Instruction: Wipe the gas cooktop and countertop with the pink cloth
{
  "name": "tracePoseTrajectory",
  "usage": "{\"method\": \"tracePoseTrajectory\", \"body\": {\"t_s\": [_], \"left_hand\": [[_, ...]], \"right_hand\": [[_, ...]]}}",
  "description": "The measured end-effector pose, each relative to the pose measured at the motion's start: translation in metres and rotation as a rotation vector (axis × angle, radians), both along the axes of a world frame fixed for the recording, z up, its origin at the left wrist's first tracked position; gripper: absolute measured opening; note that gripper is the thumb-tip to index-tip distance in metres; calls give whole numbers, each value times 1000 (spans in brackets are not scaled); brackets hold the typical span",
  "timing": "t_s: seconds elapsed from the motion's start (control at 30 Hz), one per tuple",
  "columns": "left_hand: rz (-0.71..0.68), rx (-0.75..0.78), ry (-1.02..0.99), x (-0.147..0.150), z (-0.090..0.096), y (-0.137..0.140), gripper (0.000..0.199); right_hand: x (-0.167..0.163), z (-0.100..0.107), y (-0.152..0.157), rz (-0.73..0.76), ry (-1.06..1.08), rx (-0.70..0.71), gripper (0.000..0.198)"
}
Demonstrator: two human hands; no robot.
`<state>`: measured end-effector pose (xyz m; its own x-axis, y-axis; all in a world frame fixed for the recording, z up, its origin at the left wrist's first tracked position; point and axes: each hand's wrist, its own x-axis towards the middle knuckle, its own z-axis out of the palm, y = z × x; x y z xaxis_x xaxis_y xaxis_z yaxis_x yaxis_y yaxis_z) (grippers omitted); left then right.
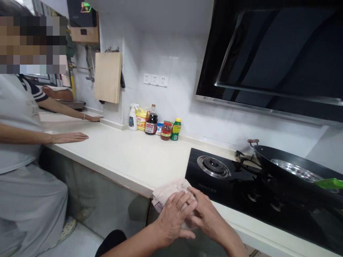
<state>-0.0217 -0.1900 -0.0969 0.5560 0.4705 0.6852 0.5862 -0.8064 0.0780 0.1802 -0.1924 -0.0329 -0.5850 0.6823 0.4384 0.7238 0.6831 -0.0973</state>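
A folded pale pink cloth (168,192) rests at the counter's front edge, beside the left side of the stove. My left hand (175,217) lies over the cloth with its fingers spread and its thumb held apart. From the other side my right hand (207,212) grips the cloth with bent fingers, close against the left hand. Part of the cloth shows between the two hands, and some right fingertips are hidden. Just beyond them is the black gas stove (193,171) with a round burner (213,166).
A large black wok (281,151) with a green-handled utensil (331,183) stands on the stove's right. Several bottles and a jar (166,131) line the wall on the white counter (120,153). At left, a person's hands (71,137) rest on the counter. A range hood (268,57) hangs above.
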Motion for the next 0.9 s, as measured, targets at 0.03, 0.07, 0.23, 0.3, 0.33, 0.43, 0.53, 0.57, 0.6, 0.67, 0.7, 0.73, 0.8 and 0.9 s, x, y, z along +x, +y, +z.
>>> {"method": "tracePoseTrajectory", "body": {"t_s": [0.03,0.07,0.23,0.3,0.33,0.43,0.53,0.57,0.6,0.67,0.7,0.73,0.8,0.9], "left_hand": [[45,-25,49,2,0,2,103],[99,-58,90,5,1,3,99],[293,-202,265,46,20,1,95],[302,-198,326,69,25,-1,89],[289,-179,354,81,27,-2,83],[219,-68,418,109,31,-8,65],[153,10,420,117,35,-12,57],[125,14,410,114,36,-12,59],[99,11,396,108,36,-11,63],[69,-6,372,88,35,-7,74],[75,-25,366,74,33,-4,79],[91,-51,364,58,31,-1,81],[143,-121,367,22,27,6,85],[256,-199,348,-42,23,15,87]], "right_hand": [[19,0,2,-40,21,74,45],[39,-1,5,-114,43,163,38],[128,-21,14,-651,60,360,52],[146,-36,16,-740,34,309,61],[151,-44,17,-751,25,278,63],[158,-61,21,-736,8,205,65],[164,-69,26,-729,11,147,64],[167,-69,28,-719,11,128,64],[169,-69,28,-709,14,114,64],[171,-68,28,-696,23,95,66],[172,-67,28,-695,28,87,66],[171,-66,27,-697,32,78,67],[169,-65,26,-702,38,58,68],[166,-64,26,-707,47,41,70]]}}
